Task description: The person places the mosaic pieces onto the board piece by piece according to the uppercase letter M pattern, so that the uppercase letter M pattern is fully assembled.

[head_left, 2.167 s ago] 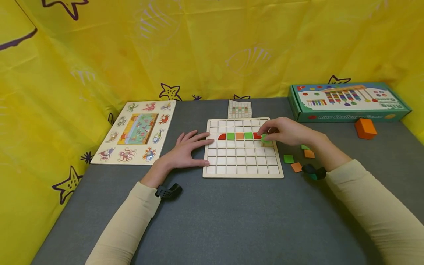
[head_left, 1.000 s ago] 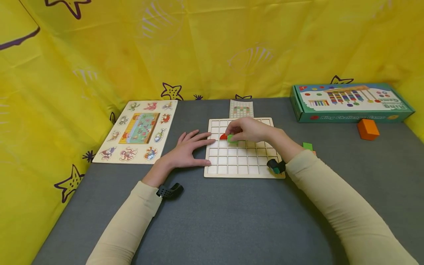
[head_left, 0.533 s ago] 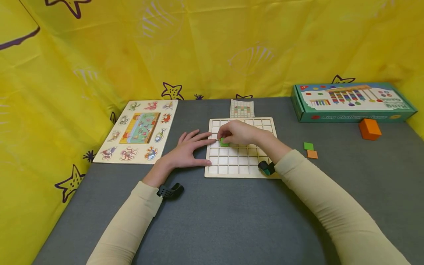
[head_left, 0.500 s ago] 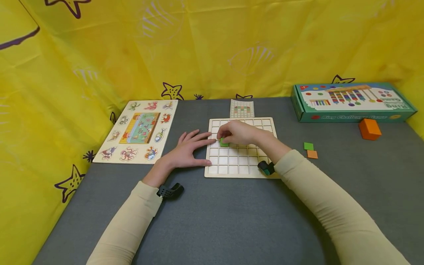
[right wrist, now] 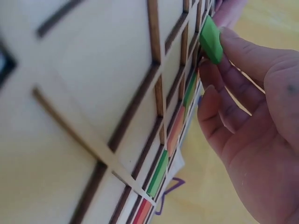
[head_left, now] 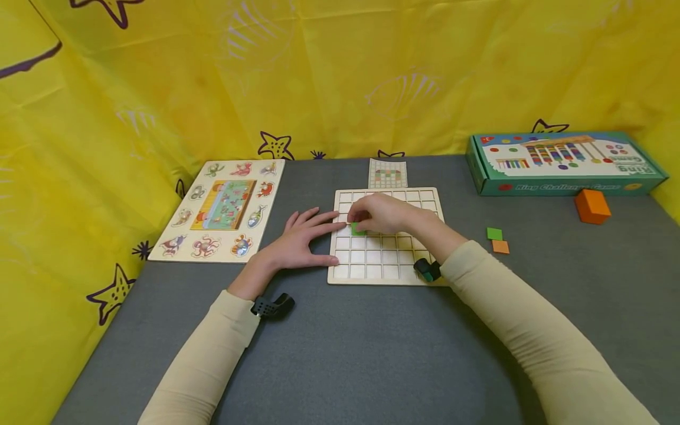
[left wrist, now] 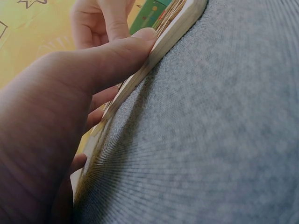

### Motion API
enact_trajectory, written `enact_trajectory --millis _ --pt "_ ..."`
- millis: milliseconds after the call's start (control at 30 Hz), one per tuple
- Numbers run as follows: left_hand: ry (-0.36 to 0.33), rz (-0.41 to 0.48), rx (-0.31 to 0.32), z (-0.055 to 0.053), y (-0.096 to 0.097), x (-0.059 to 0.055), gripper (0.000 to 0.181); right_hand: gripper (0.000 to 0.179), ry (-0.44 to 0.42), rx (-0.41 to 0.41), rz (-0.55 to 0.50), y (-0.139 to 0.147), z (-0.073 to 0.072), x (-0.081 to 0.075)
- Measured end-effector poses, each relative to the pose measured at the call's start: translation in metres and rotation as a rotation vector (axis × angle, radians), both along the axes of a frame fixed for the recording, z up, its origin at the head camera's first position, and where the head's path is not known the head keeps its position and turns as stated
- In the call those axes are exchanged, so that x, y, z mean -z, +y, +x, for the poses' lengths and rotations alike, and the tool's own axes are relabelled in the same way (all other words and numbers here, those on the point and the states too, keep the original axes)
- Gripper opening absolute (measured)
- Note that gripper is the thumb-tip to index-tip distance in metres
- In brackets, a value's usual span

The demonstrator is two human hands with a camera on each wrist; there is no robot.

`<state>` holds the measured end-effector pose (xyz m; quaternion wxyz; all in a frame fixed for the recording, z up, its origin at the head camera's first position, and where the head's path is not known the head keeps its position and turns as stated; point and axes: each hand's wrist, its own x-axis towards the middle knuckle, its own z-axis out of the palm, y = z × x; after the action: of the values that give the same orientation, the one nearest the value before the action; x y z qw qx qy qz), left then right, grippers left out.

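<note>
My right hand (head_left: 385,212) pinches a green square tile (right wrist: 211,41) between thumb and fingertips, over the left part of a wooden grid board (head_left: 379,273). In the head view that hand hides the row of tiles behind it. The right wrist view shows part of this row: a green tile (right wrist: 158,173), an orange tile (right wrist: 176,128) and a red tile (right wrist: 142,212) set in the cells. My left hand (head_left: 297,243) lies with spread fingers at the board's left edge, its thumb (left wrist: 140,39) resting on the rim.
Right of the board lie a loose green tile (head_left: 494,234) and an orange tile (head_left: 500,247). A small pattern card (head_left: 388,174) stands behind the board. Further off are a sea-animal puzzle (head_left: 212,251), a game box (head_left: 563,188) and an orange block (head_left: 592,206).
My right hand has moved left across the board with a green tile, from the row's right end to near the left edge, then holds almost still. My left hand stays put.
</note>
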<state>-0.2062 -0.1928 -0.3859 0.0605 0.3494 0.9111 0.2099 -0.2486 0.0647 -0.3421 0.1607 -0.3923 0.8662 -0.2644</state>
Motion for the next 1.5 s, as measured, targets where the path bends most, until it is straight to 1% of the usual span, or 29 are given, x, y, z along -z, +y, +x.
enact_trajectory --millis 100,200,333,500,700,1000,1233,1500 --pt "-0.002 0.000 0.000 0.000 0.000 0.000 0.080 0.014 0.011 0.013 -0.007 0.002 0.001 -0.002" --pt "-0.009 -0.001 -0.002 0.000 0.001 0.000 0.080 0.014 0.013 0.009 -0.018 0.004 0.001 -0.003" --pt "-0.017 -0.007 -0.006 0.000 0.001 0.000 0.079 0.014 0.001 0.006 -0.033 0.009 0.003 -0.005" --pt "-0.014 -0.015 -0.008 0.000 0.002 -0.001 0.079 0.017 -0.018 0.028 -0.040 0.019 0.005 -0.010" --pt "-0.010 -0.016 -0.010 -0.001 0.001 0.000 0.080 0.024 -0.040 0.044 -0.075 0.036 0.006 -0.017" --pt "-0.005 -0.023 -0.013 0.001 0.001 -0.001 0.080 0.029 -0.036 0.088 -0.095 0.068 0.014 -0.023" --pt "0.000 -0.024 -0.015 0.000 0.000 -0.001 0.080 0.029 -0.051 0.138 -0.078 0.090 0.020 -0.022" --pt "-0.004 -0.021 -0.013 0.001 0.001 -0.001 0.080 0.028 -0.074 0.156 -0.066 0.112 0.033 -0.021"
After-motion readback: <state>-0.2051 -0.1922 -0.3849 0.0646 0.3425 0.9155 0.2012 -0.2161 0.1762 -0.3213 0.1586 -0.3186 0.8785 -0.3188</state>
